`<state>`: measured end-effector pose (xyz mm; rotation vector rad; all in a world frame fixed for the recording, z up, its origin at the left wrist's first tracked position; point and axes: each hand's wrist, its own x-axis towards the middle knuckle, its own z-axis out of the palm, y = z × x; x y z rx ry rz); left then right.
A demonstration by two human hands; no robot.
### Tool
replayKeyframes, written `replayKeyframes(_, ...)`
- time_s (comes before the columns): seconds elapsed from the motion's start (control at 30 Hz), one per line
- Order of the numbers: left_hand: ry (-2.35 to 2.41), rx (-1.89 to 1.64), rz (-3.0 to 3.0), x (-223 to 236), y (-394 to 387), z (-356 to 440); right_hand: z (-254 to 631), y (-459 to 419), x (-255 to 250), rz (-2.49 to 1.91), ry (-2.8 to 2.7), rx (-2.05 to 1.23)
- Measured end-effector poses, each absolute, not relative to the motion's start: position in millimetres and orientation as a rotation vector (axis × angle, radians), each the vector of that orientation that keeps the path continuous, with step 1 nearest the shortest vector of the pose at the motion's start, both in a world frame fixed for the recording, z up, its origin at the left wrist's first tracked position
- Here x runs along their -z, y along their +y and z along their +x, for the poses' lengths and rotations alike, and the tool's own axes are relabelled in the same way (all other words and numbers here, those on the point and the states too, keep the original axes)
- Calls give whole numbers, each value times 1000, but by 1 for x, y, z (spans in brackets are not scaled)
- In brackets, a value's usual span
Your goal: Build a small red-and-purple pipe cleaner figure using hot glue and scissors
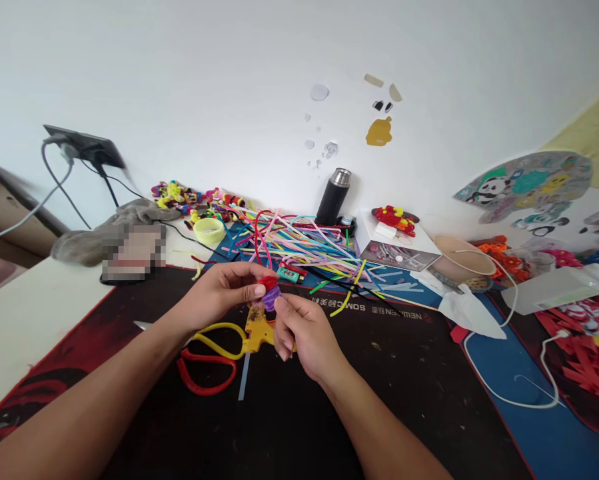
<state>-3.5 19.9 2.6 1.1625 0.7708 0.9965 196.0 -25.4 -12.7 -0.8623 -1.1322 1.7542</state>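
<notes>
A small coiled piece of purple and red pipe cleaner is pinched between my two hands above the dark mat. My left hand grips its red upper part between thumb and fingers. On the purple side, my right hand closes thumb and finger on the lower edge. A yellow glue gun lies below and behind the hands, partly covered by the right one; a pale glue stick shows at its near end. To the left are scissors with one red and one yellow handle.
Many loose pipe cleaners spread behind the hands. A black thermos stands by the wall, beside a white box. Small colourful figures and a tape roll sit back left. A white cable curves along the right.
</notes>
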Motion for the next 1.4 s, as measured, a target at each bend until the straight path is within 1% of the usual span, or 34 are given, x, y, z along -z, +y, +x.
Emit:
replayKeyframes(0.37, 735, -1033, 1157, 4, 22, -3, 196, -26, 12, -877, -1153, -1728)
replayKeyframes(0.7, 731, -1031, 1185, -4, 19, -3, 198, -26, 14, -807, -1072, -1813)
replayKeyframes(1.07, 714, -1028, 1171, -5, 20, -3, 197, -25, 17, -853, -1052, -1789)
replayKeyframes(1.23, 714, -1077, 1109, -5, 21, -3, 199, -27, 14, -771, -1156, -1820)
replayKeyframes(1.4, 705, -1093, 1096, -3, 21, -2, 198, -28, 11, -827, -1250, -1726)
